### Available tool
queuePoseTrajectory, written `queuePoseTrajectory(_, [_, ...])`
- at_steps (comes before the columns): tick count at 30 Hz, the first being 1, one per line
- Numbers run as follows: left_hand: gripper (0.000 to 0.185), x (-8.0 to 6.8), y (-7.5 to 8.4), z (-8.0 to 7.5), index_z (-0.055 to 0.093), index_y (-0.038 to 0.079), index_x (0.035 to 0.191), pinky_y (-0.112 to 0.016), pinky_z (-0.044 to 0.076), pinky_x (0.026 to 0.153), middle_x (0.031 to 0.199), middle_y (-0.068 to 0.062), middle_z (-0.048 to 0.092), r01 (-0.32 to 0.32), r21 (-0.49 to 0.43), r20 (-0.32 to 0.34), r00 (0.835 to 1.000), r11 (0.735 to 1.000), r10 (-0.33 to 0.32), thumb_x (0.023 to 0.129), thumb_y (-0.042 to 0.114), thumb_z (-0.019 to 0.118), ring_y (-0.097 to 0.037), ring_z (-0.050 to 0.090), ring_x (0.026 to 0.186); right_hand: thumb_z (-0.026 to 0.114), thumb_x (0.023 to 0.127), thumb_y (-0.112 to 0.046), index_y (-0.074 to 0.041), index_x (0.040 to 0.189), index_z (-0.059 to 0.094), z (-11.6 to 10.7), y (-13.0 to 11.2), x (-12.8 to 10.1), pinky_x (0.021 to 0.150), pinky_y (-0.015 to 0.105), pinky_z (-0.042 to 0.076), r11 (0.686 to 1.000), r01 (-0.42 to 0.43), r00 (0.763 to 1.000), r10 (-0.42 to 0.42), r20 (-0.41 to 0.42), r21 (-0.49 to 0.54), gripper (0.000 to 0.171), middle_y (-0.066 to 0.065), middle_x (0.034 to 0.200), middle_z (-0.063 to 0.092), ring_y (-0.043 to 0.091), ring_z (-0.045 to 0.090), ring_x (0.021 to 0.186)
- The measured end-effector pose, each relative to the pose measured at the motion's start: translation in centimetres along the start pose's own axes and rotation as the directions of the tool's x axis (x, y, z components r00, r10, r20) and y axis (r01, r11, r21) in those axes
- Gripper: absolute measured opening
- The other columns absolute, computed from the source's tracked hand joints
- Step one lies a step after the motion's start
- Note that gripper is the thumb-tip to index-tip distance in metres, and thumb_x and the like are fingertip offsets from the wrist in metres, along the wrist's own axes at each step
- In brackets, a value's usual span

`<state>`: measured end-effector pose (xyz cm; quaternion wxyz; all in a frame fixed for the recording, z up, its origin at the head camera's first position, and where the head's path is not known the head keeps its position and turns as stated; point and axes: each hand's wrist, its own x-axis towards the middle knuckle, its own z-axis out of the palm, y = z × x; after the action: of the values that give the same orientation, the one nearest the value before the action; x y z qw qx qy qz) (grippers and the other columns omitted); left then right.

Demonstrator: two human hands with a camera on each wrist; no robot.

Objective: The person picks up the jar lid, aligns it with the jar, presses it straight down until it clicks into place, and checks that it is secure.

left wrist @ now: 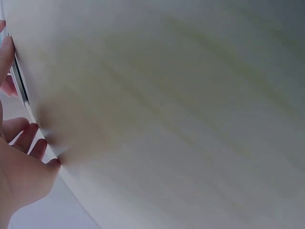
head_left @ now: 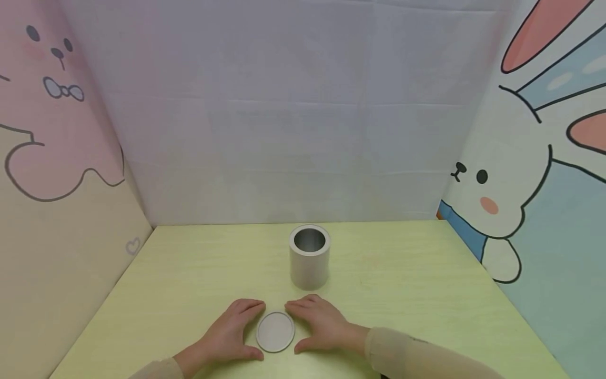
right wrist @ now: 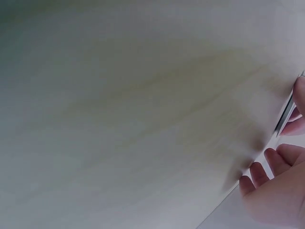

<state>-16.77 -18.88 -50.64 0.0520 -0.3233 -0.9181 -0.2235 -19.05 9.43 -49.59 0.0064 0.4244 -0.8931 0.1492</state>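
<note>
A flat round metal lid lies on the yellow-green table near its front edge. My left hand rests palm down just left of the lid, with thumb and forefinger curving along its rim. My right hand lies the same way on the lid's right side. Behind them stands an open grey metal can, upright and apart from both hands. The left wrist view shows my left hand's fingers beside the lid's thin edge. The right wrist view shows my right hand's fingers next to the lid's edge.
Cartoon-printed panels wall in the table: a pink one on the left, a plain white one behind, a rabbit-printed one on the right. Bare tabletop lies to both sides of the can.
</note>
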Motion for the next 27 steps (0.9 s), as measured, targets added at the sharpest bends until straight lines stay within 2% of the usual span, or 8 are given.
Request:
queuePoseTrajectory(4, [0.097, 0.22, -0.14, 0.23, 0.059, 0.001, 0.135, -0.045, 0.046, 0.101, 0.134, -0.005, 0.056, -0.014, -0.003, -0.011, 1.0, 1.0, 0.014, 0.066, 0.066, 0.081, -0.023, 0.049, 0.123, 0.08, 0.076, -0.055, -0.012, 0.144, 0.052, -0.06, -0.23, 0.27, 0.104, 0.028, 0.041, 1.0, 0.003, 1.0, -0.003, 0.015, 0.02, 0.085, -0.001, 0.141, 0.056, 0.015, 0.048, 0.124])
queuePoseTrajectory(8, [0.093, 0.33, -0.09, 0.15, 0.061, 0.001, 0.133, -0.049, 0.044, 0.102, 0.137, -0.006, 0.058, -0.036, -0.006, 0.012, 0.999, 0.999, 0.036, 0.07, 0.067, 0.078, -0.027, 0.05, 0.126, 0.081, 0.077, -0.051, -0.008, 0.144, 0.052, -0.11, -0.3, 0.43, 0.104, 0.028, 0.041, 0.999, 0.019, 0.999, -0.02, 0.026, 0.047, 0.085, 0.002, 0.141, 0.056, 0.017, 0.048, 0.126])
queuePoseTrajectory(13, [0.093, 0.3, 0.07, -0.15, 0.06, 0.001, 0.135, -0.054, 0.042, 0.103, 0.141, -0.007, 0.056, -0.028, -0.025, 0.05, 0.998, 0.999, 0.029, 0.072, 0.069, 0.073, -0.032, 0.048, 0.129, 0.079, 0.078, -0.052, -0.006, 0.144, 0.052, 0.06, -0.06, 0.51, 0.105, 0.028, 0.041, 0.998, 0.061, 0.998, -0.062, 0.015, 0.026, 0.084, 0.004, 0.142, 0.055, 0.019, 0.048, 0.126])
queuePoseTrajectory(21, [0.089, 0.08, 0.14, 0.05, 0.061, 0.0, 0.133, -0.055, 0.042, 0.102, 0.14, -0.008, 0.057, -0.029, -0.038, 0.032, 0.999, 0.999, 0.03, 0.074, 0.066, 0.074, -0.033, 0.049, 0.129, 0.075, 0.081, -0.052, -0.009, 0.14, 0.057, 0.12, -0.1, 0.64, 0.103, 0.029, 0.043, 0.995, 0.099, 0.995, -0.099, 0.002, 0.016, 0.075, 0.003, 0.142, 0.055, 0.019, 0.05, 0.124])
queuePoseTrajectory(27, [0.086, 0.23, 0.28, 0.0, 0.062, 0.0, 0.132, -0.052, 0.043, 0.102, 0.138, -0.008, 0.058, -0.028, -0.038, 0.041, 0.999, 0.999, 0.029, 0.075, 0.064, 0.075, -0.031, 0.051, 0.127, 0.075, 0.081, -0.051, -0.011, 0.138, 0.061, 0.37, -0.02, 0.77, 0.099, 0.029, 0.045, 0.994, 0.103, 0.994, -0.103, -0.022, -0.021, 0.071, -0.001, 0.14, 0.058, 0.018, 0.052, 0.121])
